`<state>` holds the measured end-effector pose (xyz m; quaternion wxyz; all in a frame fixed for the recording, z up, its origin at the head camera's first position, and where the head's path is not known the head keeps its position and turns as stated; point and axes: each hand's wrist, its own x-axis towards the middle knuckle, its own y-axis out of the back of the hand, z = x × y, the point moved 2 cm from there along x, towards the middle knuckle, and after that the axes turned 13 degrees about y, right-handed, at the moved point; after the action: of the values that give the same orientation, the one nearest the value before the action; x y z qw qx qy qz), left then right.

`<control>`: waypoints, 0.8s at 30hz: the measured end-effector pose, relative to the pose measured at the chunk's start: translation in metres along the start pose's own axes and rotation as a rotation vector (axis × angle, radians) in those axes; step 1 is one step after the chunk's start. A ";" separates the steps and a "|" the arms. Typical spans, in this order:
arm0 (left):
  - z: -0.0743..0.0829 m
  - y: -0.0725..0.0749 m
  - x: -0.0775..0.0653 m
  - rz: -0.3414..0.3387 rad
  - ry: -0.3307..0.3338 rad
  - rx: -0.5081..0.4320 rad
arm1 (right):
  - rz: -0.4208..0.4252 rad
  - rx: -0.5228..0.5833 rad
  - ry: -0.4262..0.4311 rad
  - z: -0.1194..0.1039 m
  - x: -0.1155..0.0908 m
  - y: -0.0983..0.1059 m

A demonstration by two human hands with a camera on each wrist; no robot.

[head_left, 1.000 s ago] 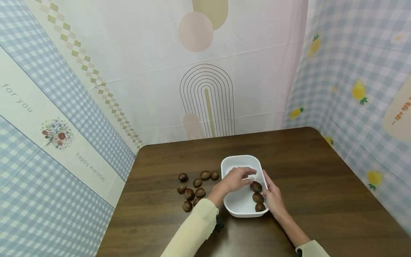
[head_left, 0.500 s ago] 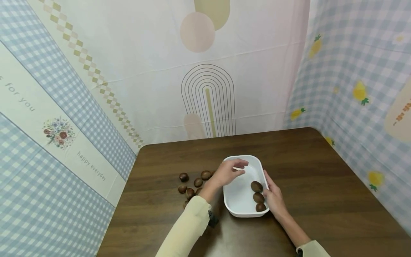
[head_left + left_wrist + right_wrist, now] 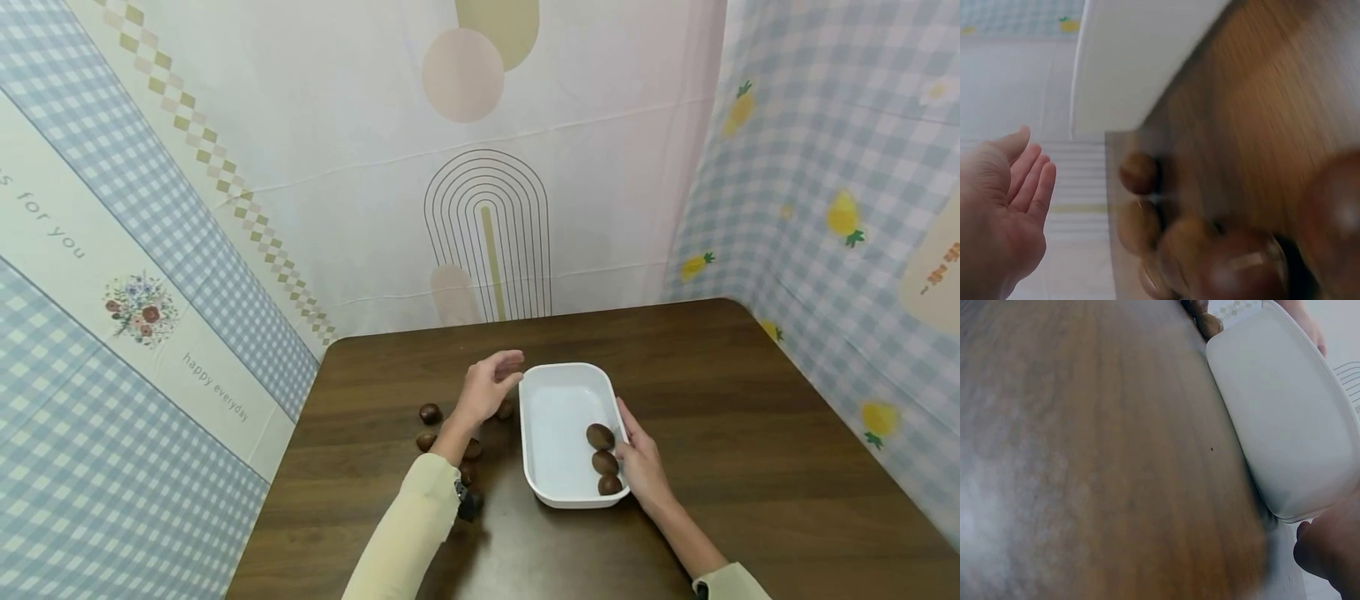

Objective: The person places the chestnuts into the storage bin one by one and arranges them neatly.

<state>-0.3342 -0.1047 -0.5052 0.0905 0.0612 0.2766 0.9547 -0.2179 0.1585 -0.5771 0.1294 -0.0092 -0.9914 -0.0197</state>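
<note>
My left hand hovers at the left side of a white rectangular container, fingers loosely extended and holding nothing. The left wrist view shows that same hand with its palm bare. On the container's right side, my right hand grips the wall, thumb at the rim and fingers along the outside. Three brown chestnuts lie in a row inside, against the right wall. More loose chestnuts lie on the table left of the container, partly hidden in the head view by my left hand and forearm.
The dark wooden table has rounded far corners. Behind it hangs a pale patterned cloth, with blue checked cloth on both sides. A dark wrist device sits below my left sleeve.
My left hand has moved left from over the container's inside to beyond its left rim, above the loose chestnuts. My right hand and the three chestnuts inside have stayed put.
</note>
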 end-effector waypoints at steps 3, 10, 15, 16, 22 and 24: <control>-0.011 0.009 -0.002 0.042 0.033 -0.007 | 0.002 -0.008 0.000 0.000 0.000 0.000; -0.033 0.022 -0.011 0.107 0.093 0.045 | 0.001 -0.018 0.007 0.002 0.000 0.001; -0.045 0.026 -0.017 0.149 0.122 0.075 | 0.000 -0.032 0.008 0.001 0.001 0.001; -0.047 0.026 -0.018 0.158 0.126 0.078 | 0.001 -0.030 0.006 0.000 0.001 0.001; -0.057 0.029 -0.025 0.180 0.143 0.111 | -0.005 -0.031 -0.005 -0.001 0.001 0.001; -0.060 0.029 -0.028 0.169 0.161 0.123 | -0.007 -0.037 -0.005 0.000 0.001 0.001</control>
<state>-0.3213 -0.1658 -0.5420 -0.0167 0.0129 0.3347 0.9421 -0.2185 0.1597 -0.5765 0.1267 -0.0079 -0.9912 -0.0387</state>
